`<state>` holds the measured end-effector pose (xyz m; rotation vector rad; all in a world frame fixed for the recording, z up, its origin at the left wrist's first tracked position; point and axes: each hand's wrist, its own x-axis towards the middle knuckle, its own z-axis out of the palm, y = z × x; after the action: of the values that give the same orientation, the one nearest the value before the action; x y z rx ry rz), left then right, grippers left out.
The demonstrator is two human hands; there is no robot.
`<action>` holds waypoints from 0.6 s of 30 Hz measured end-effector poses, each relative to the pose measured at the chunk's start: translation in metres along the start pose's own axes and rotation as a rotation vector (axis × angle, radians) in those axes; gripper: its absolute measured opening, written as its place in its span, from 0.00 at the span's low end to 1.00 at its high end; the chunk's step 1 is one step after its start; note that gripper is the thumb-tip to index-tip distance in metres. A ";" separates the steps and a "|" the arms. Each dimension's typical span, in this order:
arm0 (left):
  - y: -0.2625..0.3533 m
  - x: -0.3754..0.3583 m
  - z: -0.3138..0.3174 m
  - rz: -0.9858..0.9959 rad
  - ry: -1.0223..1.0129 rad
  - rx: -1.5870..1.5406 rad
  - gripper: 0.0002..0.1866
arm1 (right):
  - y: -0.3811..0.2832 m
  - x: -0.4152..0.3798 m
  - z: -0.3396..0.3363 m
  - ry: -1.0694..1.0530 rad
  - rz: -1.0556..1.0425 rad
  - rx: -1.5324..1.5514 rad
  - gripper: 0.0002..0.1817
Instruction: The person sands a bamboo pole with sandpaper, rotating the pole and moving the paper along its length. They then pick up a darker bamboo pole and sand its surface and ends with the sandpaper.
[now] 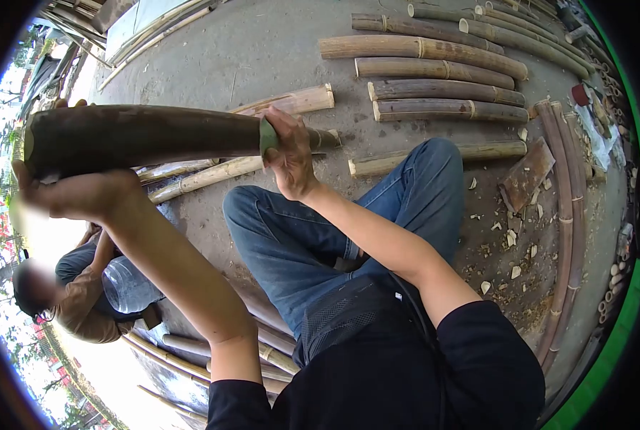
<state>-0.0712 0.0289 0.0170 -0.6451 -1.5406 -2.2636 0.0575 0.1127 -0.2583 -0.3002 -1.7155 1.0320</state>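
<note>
A thick, dark bamboo pole (148, 132) is held up across the left half of the view. My left hand (83, 193) cradles its wide left end from below, with fingertips showing over the far side. Farther along, my right hand (290, 154) is closed round a green pad (267, 136) that wraps the pole's surface. Part of the pole shows on the other side of the right hand. My legs in blue jeans (277, 244) are folded beneath it on the ground.
Several bamboo poles (434, 68) lie in rows at the upper right, and long poles (565, 236) lie to my right. Near them are a rusty wedge-shaped block (528, 174) and scattered chips (512, 239). Another person (83, 304) sits at the left by a clear plastic container (130, 283).
</note>
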 end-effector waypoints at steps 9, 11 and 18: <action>-0.013 0.018 -0.033 0.027 0.116 0.096 0.36 | 0.103 -0.063 0.000 0.059 0.282 -0.228 0.28; -0.018 0.026 -0.035 -0.002 0.096 0.075 0.35 | 0.043 -0.033 0.020 0.121 0.098 -0.204 0.31; -0.024 0.035 -0.030 0.013 0.122 0.089 0.27 | 0.123 -0.085 0.006 0.155 0.252 -0.374 0.33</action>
<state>-0.1182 0.0096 0.0076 -0.4821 -1.5632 -2.1677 0.0532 0.1286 -0.4073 -0.8325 -1.7515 0.8327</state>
